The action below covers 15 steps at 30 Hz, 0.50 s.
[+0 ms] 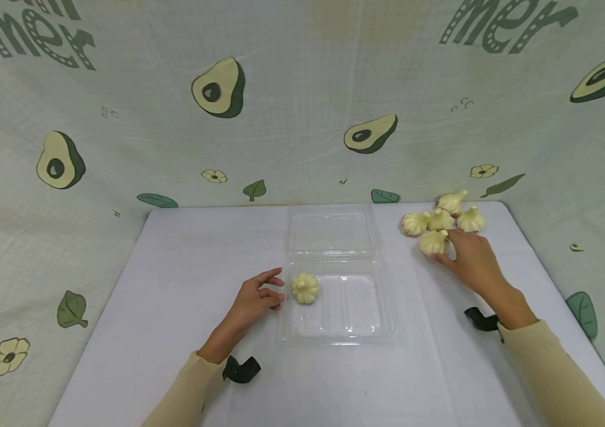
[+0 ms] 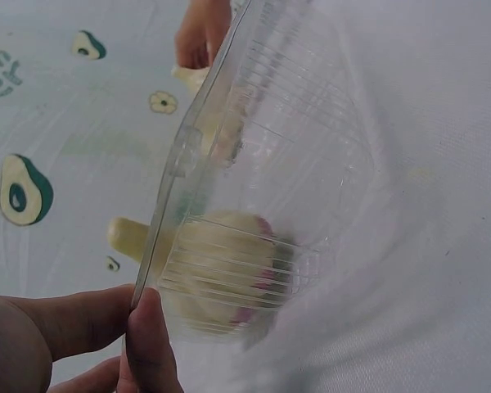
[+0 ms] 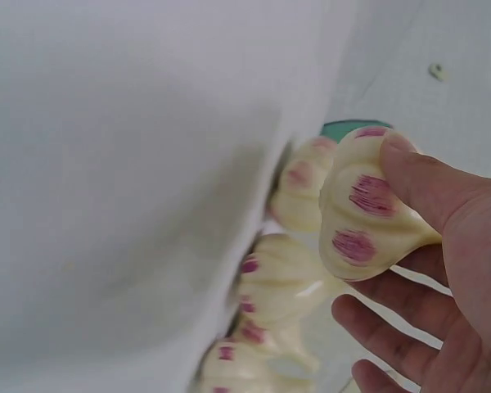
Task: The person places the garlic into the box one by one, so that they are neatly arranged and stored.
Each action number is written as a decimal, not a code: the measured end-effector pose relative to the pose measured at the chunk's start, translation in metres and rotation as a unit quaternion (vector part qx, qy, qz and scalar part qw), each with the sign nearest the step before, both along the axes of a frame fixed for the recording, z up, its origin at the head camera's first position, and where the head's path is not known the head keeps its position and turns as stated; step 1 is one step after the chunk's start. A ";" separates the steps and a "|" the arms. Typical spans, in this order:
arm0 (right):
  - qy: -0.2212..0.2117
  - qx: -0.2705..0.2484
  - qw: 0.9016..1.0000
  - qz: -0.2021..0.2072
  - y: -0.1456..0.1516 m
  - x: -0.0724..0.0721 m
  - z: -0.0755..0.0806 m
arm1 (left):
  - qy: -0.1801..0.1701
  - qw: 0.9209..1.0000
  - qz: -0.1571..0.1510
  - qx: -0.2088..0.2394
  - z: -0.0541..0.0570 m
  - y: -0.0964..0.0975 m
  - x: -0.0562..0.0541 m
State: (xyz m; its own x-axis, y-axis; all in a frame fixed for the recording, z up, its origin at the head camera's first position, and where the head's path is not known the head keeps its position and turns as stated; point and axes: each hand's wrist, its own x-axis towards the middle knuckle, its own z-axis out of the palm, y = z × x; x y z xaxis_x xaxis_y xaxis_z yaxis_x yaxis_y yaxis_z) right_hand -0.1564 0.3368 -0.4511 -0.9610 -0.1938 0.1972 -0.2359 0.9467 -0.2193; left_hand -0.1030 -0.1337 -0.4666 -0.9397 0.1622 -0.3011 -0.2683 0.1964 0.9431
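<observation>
My right hand (image 1: 472,261) grips a garlic bulb (image 1: 433,243) between thumb and fingers, at the front of a cluster of several more bulbs (image 1: 470,219). In the right wrist view the held bulb (image 3: 364,205) shows purple patches on cream skin and appears lifted above the others. My left hand (image 1: 254,298) is at the left side of an opened clear plastic container (image 1: 356,302). Seen from the left wrist, its thumb and finger pinch the container's rim (image 2: 159,221). One garlic bulb (image 1: 305,288) sits inside the container's near half, toward the left, stem up.
The container's lid (image 1: 331,230) lies folded back toward the rear edge of the white table (image 1: 201,249). A cloth printed with avocados (image 1: 292,118) hangs behind and at both sides. Black wrist mounts (image 1: 242,369) stick out near both sleeves.
</observation>
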 end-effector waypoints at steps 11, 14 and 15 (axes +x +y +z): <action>0.066 -0.021 0.994 0.081 -0.047 0.021 0.034 | -0.002 1.000 -0.003 0.010 -0.002 -0.002 -0.001; 0.072 -0.031 0.990 0.113 -0.063 0.025 0.039 | -0.001 1.000 -0.005 0.010 -0.002 -0.002 -0.002; 0.074 -0.034 0.989 0.123 -0.068 0.026 0.040 | -0.001 1.000 -0.005 0.009 -0.002 -0.002 -0.002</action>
